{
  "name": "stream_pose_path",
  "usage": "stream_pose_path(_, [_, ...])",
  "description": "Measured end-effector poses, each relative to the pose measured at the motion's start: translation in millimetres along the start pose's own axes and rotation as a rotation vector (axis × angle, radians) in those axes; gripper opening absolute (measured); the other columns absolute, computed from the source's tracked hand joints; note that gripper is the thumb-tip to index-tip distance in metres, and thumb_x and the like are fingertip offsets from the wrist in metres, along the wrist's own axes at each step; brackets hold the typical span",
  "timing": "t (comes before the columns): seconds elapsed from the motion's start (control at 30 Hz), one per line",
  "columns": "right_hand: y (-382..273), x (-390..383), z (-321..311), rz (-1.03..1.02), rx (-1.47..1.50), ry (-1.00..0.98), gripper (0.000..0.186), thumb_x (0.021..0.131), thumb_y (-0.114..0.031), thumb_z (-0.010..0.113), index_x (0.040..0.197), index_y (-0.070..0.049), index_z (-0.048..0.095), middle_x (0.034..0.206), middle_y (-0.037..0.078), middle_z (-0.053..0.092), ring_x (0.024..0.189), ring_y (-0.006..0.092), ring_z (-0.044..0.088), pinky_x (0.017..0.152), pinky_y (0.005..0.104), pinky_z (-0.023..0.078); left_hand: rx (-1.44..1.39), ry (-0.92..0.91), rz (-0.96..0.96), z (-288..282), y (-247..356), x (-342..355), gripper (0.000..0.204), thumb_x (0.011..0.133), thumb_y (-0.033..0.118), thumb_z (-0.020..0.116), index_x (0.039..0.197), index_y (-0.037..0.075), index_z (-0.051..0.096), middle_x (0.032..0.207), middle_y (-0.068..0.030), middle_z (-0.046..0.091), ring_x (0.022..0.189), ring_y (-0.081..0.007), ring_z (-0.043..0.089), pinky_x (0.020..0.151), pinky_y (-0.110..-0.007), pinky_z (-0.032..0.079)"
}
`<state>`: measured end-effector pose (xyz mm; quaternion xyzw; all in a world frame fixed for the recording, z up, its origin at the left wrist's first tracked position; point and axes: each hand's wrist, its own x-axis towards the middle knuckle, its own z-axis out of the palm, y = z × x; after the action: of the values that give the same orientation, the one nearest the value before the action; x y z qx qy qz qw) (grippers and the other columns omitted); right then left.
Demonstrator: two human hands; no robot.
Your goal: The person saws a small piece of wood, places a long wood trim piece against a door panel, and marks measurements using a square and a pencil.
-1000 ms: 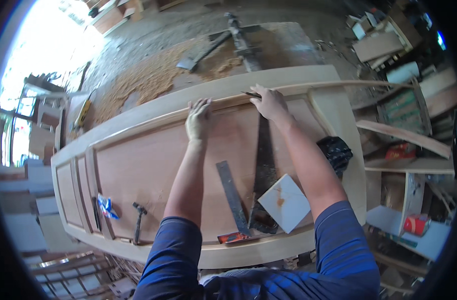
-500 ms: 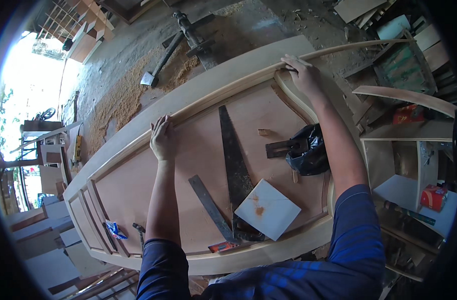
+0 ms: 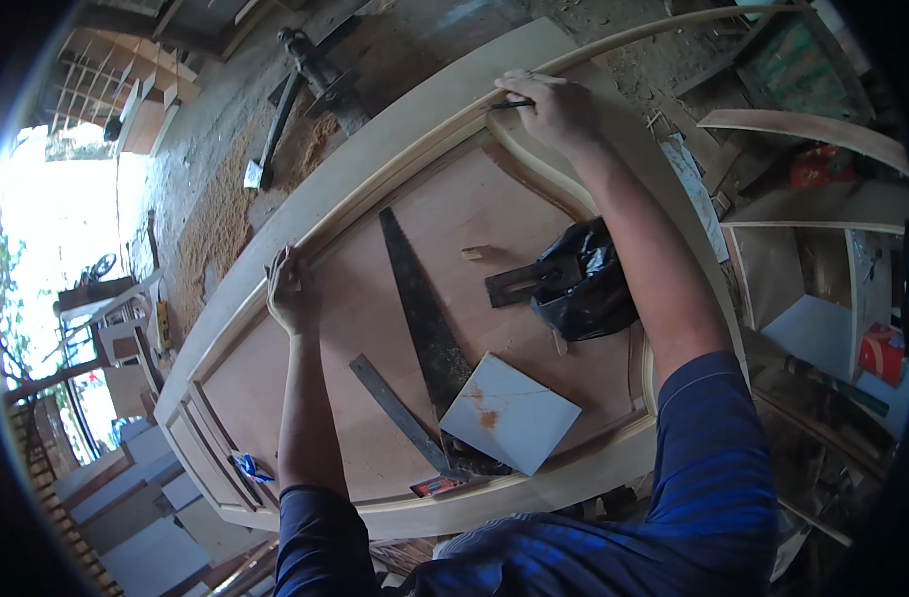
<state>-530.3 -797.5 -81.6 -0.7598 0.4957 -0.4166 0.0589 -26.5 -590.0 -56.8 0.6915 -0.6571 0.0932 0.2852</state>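
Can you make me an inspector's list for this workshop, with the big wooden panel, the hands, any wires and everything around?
Surface: large, pale-framed wooden panel, lying flat.
Job's things: long, thin, pale wooden strip along the panel's far side, sticking out past its right end; dark, slim, pencil-like stick.
Clutter: dark, tapering metal saw; grey, flat metal bar; white, square, brown-stained tile; crumpled black plastic bag.
Hands: left hand at the strip; right hand also at the strip, holding the stick.
Cables: nothing seen clearly.
Surroundings: tan, loose sawdust on the floor; red, boxy package at right.
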Motion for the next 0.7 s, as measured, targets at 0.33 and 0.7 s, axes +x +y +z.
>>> stream_pose_path(0.33, [-1,-1,1,0.01,0.02,0.031,0.028,0.101,-0.017,0.071,0.125,-0.022,0.085,0.128,0.002,0.083,0.108,0.0277,0.081,0.092,0.0424,0.067,-0.246,-0.091,0.22,85,194,77,0.043,0.096,0.021,0.084,0.135,0.003,0.077,0.146,-0.0213,0.074,0.144,-0.0372,0.066,0.13,-0.055,0.041])
stream_pose_path(0.7, [-9,-2,-6,-0.022,0.028,0.085,0.032,0.105,-0.026,0.07,0.135,-0.021,0.08,0.136,0.012,0.079,0.117,0.0284,0.079,0.095,0.0433,0.065,-0.298,-0.058,0.207,143,258,100,0.026,0.099,0.019,0.081,0.124,0.016,0.086,0.131,-0.0074,0.082,0.133,-0.0314,0.073,0.116,-0.045,0.055])
